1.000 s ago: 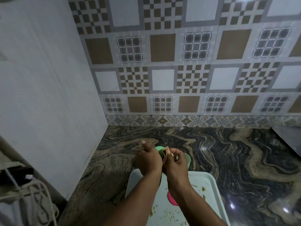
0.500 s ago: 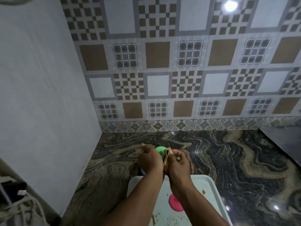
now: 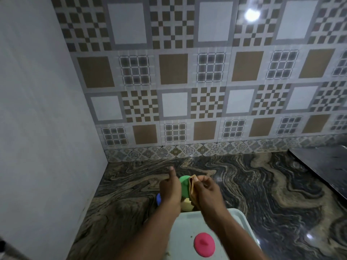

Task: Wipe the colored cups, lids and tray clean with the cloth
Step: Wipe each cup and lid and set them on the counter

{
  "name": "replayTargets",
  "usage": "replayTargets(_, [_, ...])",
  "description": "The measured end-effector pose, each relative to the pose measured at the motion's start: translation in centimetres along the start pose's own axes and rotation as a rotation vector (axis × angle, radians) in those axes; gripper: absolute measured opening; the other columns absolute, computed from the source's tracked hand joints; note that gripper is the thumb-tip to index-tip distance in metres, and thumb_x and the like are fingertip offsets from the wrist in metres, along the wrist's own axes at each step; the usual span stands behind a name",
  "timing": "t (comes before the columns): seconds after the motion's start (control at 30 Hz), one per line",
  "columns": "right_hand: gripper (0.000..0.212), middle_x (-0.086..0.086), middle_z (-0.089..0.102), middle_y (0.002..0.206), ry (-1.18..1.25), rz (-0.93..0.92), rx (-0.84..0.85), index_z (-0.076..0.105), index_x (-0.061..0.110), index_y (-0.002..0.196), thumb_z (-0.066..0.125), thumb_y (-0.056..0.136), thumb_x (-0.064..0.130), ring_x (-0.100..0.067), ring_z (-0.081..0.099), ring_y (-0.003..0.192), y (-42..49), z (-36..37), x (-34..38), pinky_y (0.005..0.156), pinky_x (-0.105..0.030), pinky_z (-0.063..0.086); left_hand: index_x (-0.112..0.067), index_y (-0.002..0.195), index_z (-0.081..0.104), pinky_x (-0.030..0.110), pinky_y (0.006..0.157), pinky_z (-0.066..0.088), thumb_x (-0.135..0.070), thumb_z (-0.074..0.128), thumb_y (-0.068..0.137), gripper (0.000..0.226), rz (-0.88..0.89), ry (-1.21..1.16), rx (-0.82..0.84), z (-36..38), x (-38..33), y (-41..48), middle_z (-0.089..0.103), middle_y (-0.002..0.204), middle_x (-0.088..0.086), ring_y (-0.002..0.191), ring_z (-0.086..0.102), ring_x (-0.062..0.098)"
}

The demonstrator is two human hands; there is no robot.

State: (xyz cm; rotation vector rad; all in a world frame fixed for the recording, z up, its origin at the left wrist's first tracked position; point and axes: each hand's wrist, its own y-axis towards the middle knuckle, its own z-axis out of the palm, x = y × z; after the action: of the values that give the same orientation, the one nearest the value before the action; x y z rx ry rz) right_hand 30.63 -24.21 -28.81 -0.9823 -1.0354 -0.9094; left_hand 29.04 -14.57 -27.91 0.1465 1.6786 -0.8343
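Seemingly mid-task: the left hand (image 3: 170,188) grips a green lid (image 3: 185,186) over the worktop (image 3: 262,194), just past the tray (image 3: 189,226), while the right hand (image 3: 206,191) pinches the cloth (image 3: 191,184) against it. A pink lid (image 3: 204,244) lies on the tray. A yellow piece (image 3: 186,205) and a blue piece (image 3: 158,199) sit beyond, half hidden. Whether those are wiped I cannot tell. The tray probably comes last.
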Motion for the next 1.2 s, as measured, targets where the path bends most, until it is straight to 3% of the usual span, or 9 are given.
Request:
replayTargets(0.13, [0.013,-0.013,0.058,0.068,-0.121,0.097,0.253,0.059,0.004,0.096,0.048,0.102,0.008,-0.018,0.055,0.051,1.4,-2.3,2.1,0.043,-0.024,0.042,-0.010,0.094,0.068,0.047,0.085,0.059,-0.080,0.050,0.077,0.075,-0.022,0.151,0.218,-0.3,0.0,1.2,0.073,0.100,0.014,0.087,0.071,0.030])
replayTargets(0.33, [0.018,-0.014,0.066,0.080,0.017,-0.010,-0.137,0.062,0.005,0.101,0.054,0.102,0.021,-0.025,0.058,0.071,-0.1,1.6,-2.1,0.063,-0.036,0.049,0.006,0.107,0.066,0.033,0.079,0.045,-0.049,0.030,0.104,0.066,0.130,0.102,-0.238,0.6,-0.3,-0.8,0.067,0.112,0.026,0.100,0.064,0.039])
replayTargets(0.43, [0.014,-0.015,0.061,0.074,0.002,0.068,-0.054,0.060,0.006,0.090,0.055,0.100,0.015,-0.022,0.057,0.061,0.3,0.1,-1.2,0.055,-0.032,0.050,-0.015,0.099,0.070,0.039,0.081,0.054,-0.086,0.032,0.081,0.083,-0.015,0.129,0.039,0.1,1.8,1.7,0.072,0.104,0.013,0.092,0.068,0.033])
replayTargets(0.53, [0.011,-0.018,0.057,0.074,-0.048,0.158,0.229,0.059,0.002,0.095,0.050,0.101,0.007,-0.022,0.056,0.057,1.1,-2.3,1.5,0.046,-0.027,0.048,-0.012,0.079,0.067,0.040,0.067,0.057,-0.078,0.051,0.080,0.067,-0.098,0.151,0.321,-0.5,1.3,2.8,0.072,0.080,0.009,0.071,0.069,0.027])
replayTargets(0.63, [0.014,-0.023,0.058,0.080,-0.083,0.054,0.173,0.060,0.000,0.098,0.050,0.102,0.009,-0.027,0.054,0.065,1.3,-1.4,1.6,0.058,-0.034,0.046,0.000,0.100,0.068,0.041,0.076,0.056,-0.057,0.047,0.095,0.061,0.156,0.236,0.004,0.9,-0.1,1.5,0.071,0.102,0.019,0.090,0.068,0.035])
replayTargets(0.77, [0.016,-0.014,0.065,0.081,0.011,-0.030,-0.171,0.061,0.007,0.097,0.054,0.102,0.020,-0.024,0.058,0.071,0.4,1.1,-1.8,0.067,-0.036,0.048,0.003,0.085,0.069,0.039,0.070,0.046,-0.046,0.033,0.104,0.064,0.201,0.109,-0.255,1.6,0.1,-1.1,0.068,0.088,0.021,0.089,0.065,0.039])
replayTargets(0.87, [0.017,-0.016,0.061,0.075,-0.006,0.054,-0.026,0.061,0.007,0.089,0.055,0.101,0.017,-0.024,0.056,0.063,1.2,-0.8,-0.4,0.058,-0.034,0.047,-0.005,0.107,0.069,0.033,0.066,0.046,-0.068,0.042,0.093,0.070,-0.020,0.089,0.069,1.3,1.2,1.0,0.071,0.101,0.017,0.088,0.068,0.034])
replayTargets(0.97, [0.017,-0.013,0.054,0.070,-0.134,0.107,0.240,0.060,0.005,0.093,0.052,0.102,0.015,-0.017,0.050,0.053,2.2,-2.7,2.1,0.044,-0.024,0.038,-0.013,0.080,0.065,0.038,0.065,0.051,-0.073,0.052,0.085,0.062,-0.087,0.142,0.320,1.0,0.0,2.4,0.071,0.082,0.010,0.073,0.068,0.027])
replayTargets(1.2, [0.020,-0.008,0.054,0.063,0.065,-0.030,-0.150,0.059,0.002,0.094,0.051,0.103,0.018,-0.017,0.047,0.054,2.3,1.2,-1.9,0.053,-0.028,0.039,0.009,0.104,0.066,0.036,0.071,0.042,-0.044,0.034,0.105,0.062,0.164,0.175,-0.213,2.5,-1.1,0.7,0.067,0.109,0.026,0.098,0.063,0.039])
